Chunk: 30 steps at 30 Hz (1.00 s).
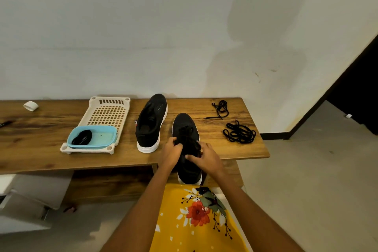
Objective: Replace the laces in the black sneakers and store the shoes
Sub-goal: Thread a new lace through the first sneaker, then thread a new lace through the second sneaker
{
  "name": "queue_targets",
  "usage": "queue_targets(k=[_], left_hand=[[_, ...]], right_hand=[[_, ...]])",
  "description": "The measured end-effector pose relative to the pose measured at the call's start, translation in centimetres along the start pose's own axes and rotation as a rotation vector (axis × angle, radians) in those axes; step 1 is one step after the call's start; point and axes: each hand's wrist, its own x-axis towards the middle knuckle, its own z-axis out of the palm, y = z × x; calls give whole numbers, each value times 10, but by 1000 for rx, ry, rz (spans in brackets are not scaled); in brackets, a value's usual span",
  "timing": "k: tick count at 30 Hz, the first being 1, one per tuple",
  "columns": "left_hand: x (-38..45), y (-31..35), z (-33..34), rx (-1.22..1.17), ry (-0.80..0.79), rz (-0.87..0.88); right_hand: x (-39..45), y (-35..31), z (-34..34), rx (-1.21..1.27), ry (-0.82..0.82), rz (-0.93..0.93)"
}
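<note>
the wooden table [41, 149] runs along the pale wall and serves as the landmark for everything here. on its left half lies a cream slotted tray [106, 116], its far end near the table's back edge and its near end toward the front edge. a light blue tub [102, 139] sits on the tray's near end, and a coil of black lace [82, 137] lies in the tub's left side.

at the table's middle the far sneaker [151, 122], black with a white sole, lies apart from the hands, toe toward the wall, just right of the tray. the near sneaker [187, 149], also black with a white sole, lies right of it with its heel hanging past the table's front edge and its toe pointing toward the wall.

the left hand [170, 152] has its fingers curled against the near sneaker's left side at the lacing, gripping there. the right hand [205, 158] pinches dark lace at the tongue of the same shoe, fingers bent tight around it.

toward the table's right end lies a larger loose black lace [239, 133], and behind it, nearer the wall, a smaller tangled black lace [221, 108]. at the table's far left back edge sits a small white roll [30, 106].
</note>
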Motion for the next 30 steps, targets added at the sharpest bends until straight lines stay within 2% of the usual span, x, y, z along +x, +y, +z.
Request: queue_targets(k=[2, 5, 7, 10, 15, 23, 28, 30], left_hand=[[-5, -1, 1, 66, -20, 9], [-5, -9, 4, 341, -65, 40], [-3, -9, 5, 441, 9, 89], [8, 2, 4, 274, 150, 100], [42, 29, 6, 221, 210, 166], [83, 41, 15, 280, 215, 139], [85, 41, 14, 297, 203, 149], [78, 43, 10, 338, 229, 226]], right_hand=[[2, -6, 2, -205, 78, 1], [6, -16, 1, -191, 159, 106], [9, -18, -1, -206, 190, 71], [21, -16, -8, -180, 310, 24], [64, -23, -19, -144, 430, -25], [106, -25, -18, -158, 416, 65], [112, -31, -20, -224, 314, 41], [108, -38, -19, -296, 341, -12]])
